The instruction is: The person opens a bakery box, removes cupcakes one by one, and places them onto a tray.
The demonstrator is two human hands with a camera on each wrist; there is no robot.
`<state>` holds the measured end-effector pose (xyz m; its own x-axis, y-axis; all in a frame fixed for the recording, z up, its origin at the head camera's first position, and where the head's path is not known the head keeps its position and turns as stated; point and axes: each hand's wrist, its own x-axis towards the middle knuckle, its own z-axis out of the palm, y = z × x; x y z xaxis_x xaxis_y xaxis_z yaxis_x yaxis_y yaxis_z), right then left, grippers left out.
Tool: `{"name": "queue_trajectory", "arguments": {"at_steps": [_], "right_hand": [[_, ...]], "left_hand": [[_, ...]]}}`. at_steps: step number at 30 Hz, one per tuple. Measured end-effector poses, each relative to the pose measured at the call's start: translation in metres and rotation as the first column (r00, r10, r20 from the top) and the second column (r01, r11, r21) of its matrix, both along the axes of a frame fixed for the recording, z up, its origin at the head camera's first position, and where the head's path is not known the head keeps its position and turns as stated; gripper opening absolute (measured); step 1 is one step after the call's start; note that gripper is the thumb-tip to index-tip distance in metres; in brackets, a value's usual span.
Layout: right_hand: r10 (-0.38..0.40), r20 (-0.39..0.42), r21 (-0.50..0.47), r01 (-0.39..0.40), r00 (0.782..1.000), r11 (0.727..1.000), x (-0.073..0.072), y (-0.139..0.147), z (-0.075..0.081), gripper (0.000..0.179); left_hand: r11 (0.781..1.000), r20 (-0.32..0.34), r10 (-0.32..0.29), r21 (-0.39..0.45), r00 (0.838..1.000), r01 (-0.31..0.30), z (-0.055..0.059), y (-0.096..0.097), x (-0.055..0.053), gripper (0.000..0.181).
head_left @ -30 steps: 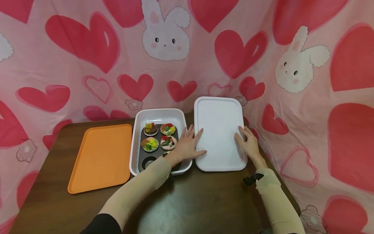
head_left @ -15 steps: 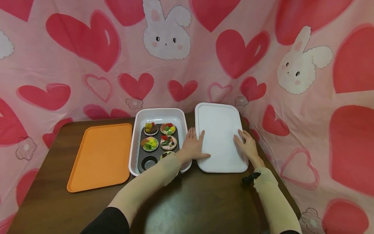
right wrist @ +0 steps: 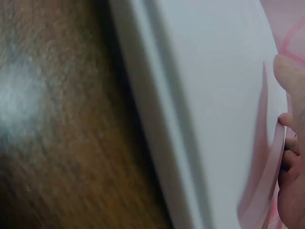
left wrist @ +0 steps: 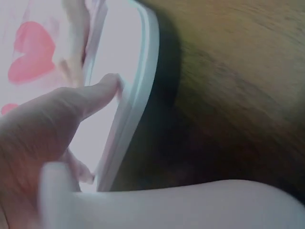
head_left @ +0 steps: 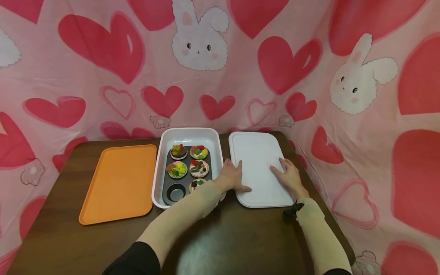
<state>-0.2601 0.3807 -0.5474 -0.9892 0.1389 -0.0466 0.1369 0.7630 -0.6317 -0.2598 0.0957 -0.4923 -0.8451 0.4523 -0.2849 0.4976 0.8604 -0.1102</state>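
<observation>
A white rectangular tray (head_left: 256, 152) with a raised rim is at the right end of the table, held by both hands from its sides. My left hand (head_left: 233, 176) has thumb and index finger on its left margin, the other fingers down along that side. In the left wrist view, the thumb (left wrist: 97, 98) rests on the tray's rim (left wrist: 148, 52). My right hand (head_left: 290, 176) grips the opposite side, thumb on top; in the right wrist view, its fingers (right wrist: 287, 162) bend at the tray's edge.
Left of the white tray stands a white bin (head_left: 156, 191) holding a dark muffin pan (head_left: 169, 179) with several toy tarts (head_left: 198, 168); one front cup is bare. Farther left lies an orange tray (head_left: 120, 183). A pink heart-patterned curtain (head_left: 137, 57) hangs behind and to the right.
The white tray has come down and toward me, its far edge dropping from over the curtain. Both hands have moved with it, the left one also shifting rightward.
</observation>
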Motion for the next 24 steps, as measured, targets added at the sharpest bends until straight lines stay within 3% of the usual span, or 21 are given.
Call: {"name": "queue_trajectory", "arguments": {"at_steps": [10, 24], "right_hand": [[0.062, -0.052, 0.113, -0.056, 0.997, 0.992, -0.004, 0.0, -0.011, 0.083], [0.077, -0.066, 0.139, -0.067, 0.995, 0.988, -0.006, -0.001, -0.016, 0.08]], "left_hand": [[0.999, 0.121, 0.029, -0.036, 0.992, -0.025, 0.004, 0.002, -0.002, 0.13], [0.997, 0.103, 0.044, -0.073, 0.994, -0.037, -0.006, 0.008, 0.002, 0.13]]}}
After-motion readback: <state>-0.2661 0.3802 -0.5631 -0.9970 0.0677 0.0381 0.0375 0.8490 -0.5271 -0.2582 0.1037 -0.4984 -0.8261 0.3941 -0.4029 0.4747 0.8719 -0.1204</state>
